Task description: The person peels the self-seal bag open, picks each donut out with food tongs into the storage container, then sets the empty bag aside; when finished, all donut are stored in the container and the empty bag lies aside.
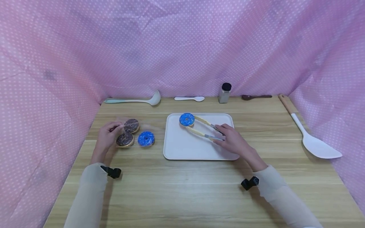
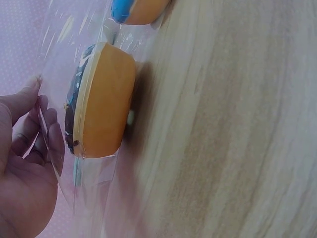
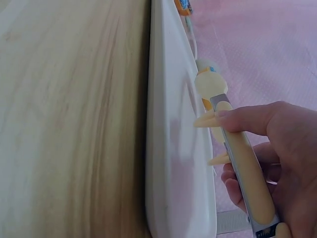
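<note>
My left hand point(image 1: 107, 135) pinches the edge of a clear plastic bag point(image 2: 67, 44) between thumb and fingers. In and around this film are two chocolate-topped donuts point(image 1: 131, 125) and a blue-iced donut point(image 1: 141, 139), left of the tray. The left wrist view shows a chocolate donut point(image 2: 106, 104) from the side, close by the fingers. My right hand point(image 1: 232, 139) grips metal tongs point(image 1: 196, 132) with pale yellow tips, held over the white tray point(image 1: 185, 148). The spread tips stand at the right and lower edges of another blue-iced donut point(image 1: 182, 120) at the tray's back left.
Along the back lie a ladle point(image 1: 154, 99), a small white spoon point(image 1: 189, 98) and a dark brown spoon point(image 1: 251, 97). A black-capped shaker jar point(image 1: 224, 96) stands among them. A big white turner point(image 1: 316, 145) with a wooden handle lies at the right edge. Pink dotted cloth surrounds the table.
</note>
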A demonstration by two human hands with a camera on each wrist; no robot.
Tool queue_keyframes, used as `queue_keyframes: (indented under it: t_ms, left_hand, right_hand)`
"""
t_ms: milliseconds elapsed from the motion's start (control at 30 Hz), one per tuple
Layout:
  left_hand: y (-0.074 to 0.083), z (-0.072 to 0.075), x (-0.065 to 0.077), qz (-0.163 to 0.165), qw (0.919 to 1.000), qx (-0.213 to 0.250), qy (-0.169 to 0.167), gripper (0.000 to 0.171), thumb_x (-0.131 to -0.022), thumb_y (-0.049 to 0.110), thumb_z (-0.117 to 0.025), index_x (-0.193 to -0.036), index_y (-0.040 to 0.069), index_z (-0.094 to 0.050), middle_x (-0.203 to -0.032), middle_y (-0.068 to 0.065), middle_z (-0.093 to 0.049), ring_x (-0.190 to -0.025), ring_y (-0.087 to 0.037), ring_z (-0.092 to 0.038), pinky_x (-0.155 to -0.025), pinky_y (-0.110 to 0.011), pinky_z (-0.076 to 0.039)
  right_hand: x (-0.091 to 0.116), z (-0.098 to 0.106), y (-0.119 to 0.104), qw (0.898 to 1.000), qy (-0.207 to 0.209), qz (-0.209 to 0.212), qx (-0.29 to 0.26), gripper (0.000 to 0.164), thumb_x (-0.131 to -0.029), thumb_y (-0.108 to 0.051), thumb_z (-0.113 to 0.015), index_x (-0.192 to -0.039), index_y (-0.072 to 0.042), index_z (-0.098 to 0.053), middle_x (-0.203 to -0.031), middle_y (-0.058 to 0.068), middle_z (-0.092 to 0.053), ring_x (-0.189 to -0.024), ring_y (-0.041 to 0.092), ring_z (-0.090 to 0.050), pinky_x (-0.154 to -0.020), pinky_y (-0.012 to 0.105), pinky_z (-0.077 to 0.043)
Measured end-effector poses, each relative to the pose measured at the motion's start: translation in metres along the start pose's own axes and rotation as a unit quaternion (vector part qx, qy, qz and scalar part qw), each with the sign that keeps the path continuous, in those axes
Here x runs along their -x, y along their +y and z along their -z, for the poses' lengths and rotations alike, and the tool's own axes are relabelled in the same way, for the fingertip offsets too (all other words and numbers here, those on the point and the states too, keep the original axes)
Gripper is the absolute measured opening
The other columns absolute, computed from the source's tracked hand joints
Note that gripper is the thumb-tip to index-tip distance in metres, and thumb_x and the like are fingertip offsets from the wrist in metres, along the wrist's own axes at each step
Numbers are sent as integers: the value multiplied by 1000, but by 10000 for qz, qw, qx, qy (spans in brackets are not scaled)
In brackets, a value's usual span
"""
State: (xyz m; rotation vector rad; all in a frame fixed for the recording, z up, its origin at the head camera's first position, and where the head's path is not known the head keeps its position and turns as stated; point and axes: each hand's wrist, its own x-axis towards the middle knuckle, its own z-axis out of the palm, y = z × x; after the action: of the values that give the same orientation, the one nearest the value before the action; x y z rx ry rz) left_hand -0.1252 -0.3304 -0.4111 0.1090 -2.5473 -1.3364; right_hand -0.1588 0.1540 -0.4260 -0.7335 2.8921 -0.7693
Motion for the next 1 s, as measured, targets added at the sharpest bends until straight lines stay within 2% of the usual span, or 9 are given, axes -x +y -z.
queue_keyframes:
  t_ms: [100, 233, 333, 433, 600, 767, 1000]
  left_hand:
    - [-12, -1, -4, -26, 10000, -40, 10, 22, -94, 9, -60, -104, -10, -67, -101, -8, -60, -86, 3, -52, -72, -6, -42]
    - [-30, -3, -9, 22, 9999, -111, 36, 24, -94, 15, -62, -105, -5, -69, -100, 0, -61, -87, 6, -51, -74, -6, -41]
    - [-35, -4, -10, 44, 9999, -122, 51, 25, -94, 19, -62, -104, -3, -70, -98, 8, -60, -87, 6, -51, -74, -7, -42]
    - [-36, -4, -10, 48, 9999, -84, 83, 27, -94, 22, -62, -103, -2, -70, -96, 9, -60, -86, 5, -52, -73, -8, -42]
    - [-35, -5, -10, 147, 9997, -161, 71, 29, -94, 26, -62, -103, -1, -70, -96, 6, -61, -85, 5, -53, -72, -9, -42]
    - [-32, -5, -11, 255, 9996, -104, 34, 26, -94, 22, -62, -104, -1, -70, -96, 7, -60, -84, 6, -53, -71, -8, -43]
    - [5, -2, -1, 238, 9997, -95, -23, 24, -94, 13, -62, -103, -8, -67, -95, -2, -61, -84, 3, -53, -73, -9, -42]
  right_hand:
    - [0, 0, 2, 10000, -21, -65, -2, 64, -84, -29, -73, -138, -3, -49, -117, 14, -59, -94, 25, -55, -79, 41, -48]
    - [1, 0, 3, 9998, -80, -167, -3, 64, -84, -28, -73, -138, -3, -49, -120, 16, -58, -99, 27, -56, -84, 45, -49]
    - [2, 0, 4, 9995, -139, -274, 9, 63, -84, -27, -73, -138, -3, -49, -121, 16, -57, -100, 28, -56, -84, 45, -49]
    - [2, 0, 5, 9992, -194, -346, 52, 64, -85, -28, -73, -138, -4, -49, -122, 16, -57, -101, 28, -56, -85, 46, -49]
    - [3, 4, 4, 9989, -214, -407, 60, 68, -84, -33, -72, -140, -4, -46, -126, 17, -55, -106, 30, -56, -89, 48, -48]
    - [3, 10, -3, 9995, -132, -296, 57, 71, -83, -36, -73, -141, -6, -46, -125, 14, -55, -104, 29, -56, -87, 46, -49]
    - [-8, 7, -20, 9999, -156, -5, 4, 71, -81, -37, -76, -140, -9, -48, -123, 11, -58, -106, 26, -57, -89, 44, -50]
